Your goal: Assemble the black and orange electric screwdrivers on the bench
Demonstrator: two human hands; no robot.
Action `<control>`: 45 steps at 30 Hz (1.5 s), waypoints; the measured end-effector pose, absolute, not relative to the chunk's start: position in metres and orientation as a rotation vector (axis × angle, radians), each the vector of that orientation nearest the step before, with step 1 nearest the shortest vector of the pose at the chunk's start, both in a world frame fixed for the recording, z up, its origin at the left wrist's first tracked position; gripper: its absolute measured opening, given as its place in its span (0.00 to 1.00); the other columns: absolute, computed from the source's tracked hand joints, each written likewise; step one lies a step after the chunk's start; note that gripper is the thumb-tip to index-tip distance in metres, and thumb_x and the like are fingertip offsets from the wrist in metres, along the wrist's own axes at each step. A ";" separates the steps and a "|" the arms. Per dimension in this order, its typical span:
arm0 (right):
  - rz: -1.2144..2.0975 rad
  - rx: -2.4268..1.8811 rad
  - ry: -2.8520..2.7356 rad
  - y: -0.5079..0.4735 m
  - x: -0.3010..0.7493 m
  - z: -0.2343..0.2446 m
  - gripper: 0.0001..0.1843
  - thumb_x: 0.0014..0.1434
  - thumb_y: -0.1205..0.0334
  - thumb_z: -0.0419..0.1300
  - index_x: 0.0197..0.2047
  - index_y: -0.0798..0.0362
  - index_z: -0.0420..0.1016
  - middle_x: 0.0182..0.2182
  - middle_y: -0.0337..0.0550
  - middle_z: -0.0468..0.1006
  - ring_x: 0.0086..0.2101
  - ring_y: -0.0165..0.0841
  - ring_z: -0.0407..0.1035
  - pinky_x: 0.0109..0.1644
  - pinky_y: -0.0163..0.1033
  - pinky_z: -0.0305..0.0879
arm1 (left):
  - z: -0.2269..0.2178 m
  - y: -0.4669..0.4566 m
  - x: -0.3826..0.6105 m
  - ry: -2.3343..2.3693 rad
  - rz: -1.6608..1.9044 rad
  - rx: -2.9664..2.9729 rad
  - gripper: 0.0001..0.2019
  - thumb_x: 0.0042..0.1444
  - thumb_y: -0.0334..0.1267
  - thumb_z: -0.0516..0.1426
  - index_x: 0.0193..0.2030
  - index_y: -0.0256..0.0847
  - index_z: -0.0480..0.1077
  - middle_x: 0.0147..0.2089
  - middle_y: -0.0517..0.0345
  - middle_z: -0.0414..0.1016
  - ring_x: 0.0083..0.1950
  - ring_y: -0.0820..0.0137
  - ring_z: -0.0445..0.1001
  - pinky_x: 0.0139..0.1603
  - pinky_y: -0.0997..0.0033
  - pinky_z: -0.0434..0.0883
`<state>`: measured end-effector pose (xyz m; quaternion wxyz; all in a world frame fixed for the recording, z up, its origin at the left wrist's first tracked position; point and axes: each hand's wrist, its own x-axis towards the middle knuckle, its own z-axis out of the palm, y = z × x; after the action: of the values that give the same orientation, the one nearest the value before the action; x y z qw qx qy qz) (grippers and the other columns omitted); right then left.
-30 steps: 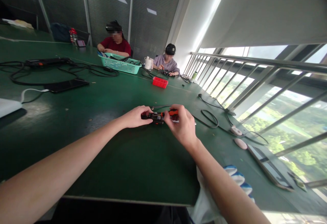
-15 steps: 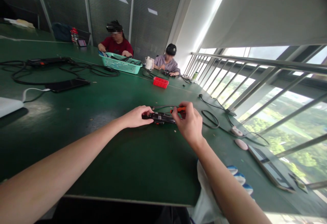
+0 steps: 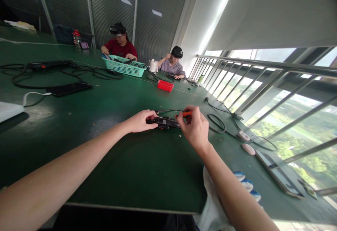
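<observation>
A long black device (image 3: 166, 122) with a small orange part on its near side lies on the green table in front of me. My left hand (image 3: 143, 121) is closed around its left end, thumb on the near side and fingers on the far side. Over the right end, my right hand (image 3: 195, 124) pinches a small orange-handled tool (image 3: 187, 113). The fingers hide much of this tool, and I cannot make out its working end. A thin dark cable (image 3: 168, 110) runs just behind the device.
A red bin (image 3: 165, 85) and a teal basket (image 3: 125, 67) stand farther back, near two people at work. Cables and a black phone-like slab (image 3: 70, 88) lie at left. At right are a coiled cable (image 3: 218, 124), a tablet-like slab (image 3: 279, 175), and a white-and-blue glove (image 3: 214, 196).
My right hand and the orange-handled tool have shifted very slightly; my left hand keeps its place on the device. The far person in grey has raised one hand to the head.
</observation>
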<state>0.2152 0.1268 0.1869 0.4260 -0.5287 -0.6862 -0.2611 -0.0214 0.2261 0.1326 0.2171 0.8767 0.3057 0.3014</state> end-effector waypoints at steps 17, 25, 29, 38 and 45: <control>-0.600 -1.313 -1.773 0.125 0.218 0.189 0.10 0.64 0.56 0.58 0.46 0.50 0.67 0.25 0.35 0.74 0.26 0.32 0.71 0.34 0.36 0.64 | 0.135 0.224 -0.022 0.845 0.824 2.416 0.16 0.57 0.49 0.61 0.47 0.44 0.73 0.44 0.55 0.73 0.42 0.63 0.71 0.44 0.64 0.68; -0.646 -1.184 -1.862 0.124 0.221 0.188 0.06 0.64 0.58 0.58 0.41 0.50 0.65 0.24 0.34 0.72 0.24 0.30 0.68 0.31 0.34 0.62 | 0.137 0.223 -0.021 0.828 0.828 2.412 0.15 0.56 0.48 0.62 0.47 0.44 0.73 0.44 0.54 0.73 0.42 0.63 0.71 0.44 0.64 0.68; -0.694 -1.172 -1.910 0.124 0.219 0.190 0.06 0.65 0.57 0.58 0.42 0.50 0.67 0.24 0.35 0.71 0.24 0.30 0.67 0.33 0.35 0.62 | 0.136 0.224 -0.021 0.836 0.828 2.418 0.16 0.57 0.48 0.62 0.48 0.44 0.73 0.45 0.54 0.74 0.44 0.62 0.72 0.45 0.64 0.68; -0.320 -1.025 -1.916 0.119 0.222 0.190 0.14 0.61 0.67 0.54 0.49 0.48 0.59 0.42 0.44 0.74 0.41 0.36 0.72 0.46 0.43 0.71 | 0.137 0.221 -0.022 0.839 0.829 2.428 0.17 0.57 0.48 0.62 0.51 0.44 0.72 0.50 0.51 0.73 0.50 0.58 0.73 0.52 0.58 0.70; -0.467 -1.340 -2.146 0.131 0.239 0.192 0.12 0.59 0.62 0.59 0.47 0.49 0.72 0.42 0.45 0.76 0.45 0.39 0.68 0.41 0.40 0.68 | 0.129 0.221 -0.016 0.826 0.879 2.470 0.21 0.57 0.47 0.63 0.56 0.45 0.72 0.56 0.49 0.73 0.57 0.54 0.72 0.61 0.52 0.67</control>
<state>0.2395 0.1308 0.1916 0.2808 -0.4999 -0.8005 -0.1743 -0.0157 0.2211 0.1291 0.1949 0.8813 0.2948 0.3137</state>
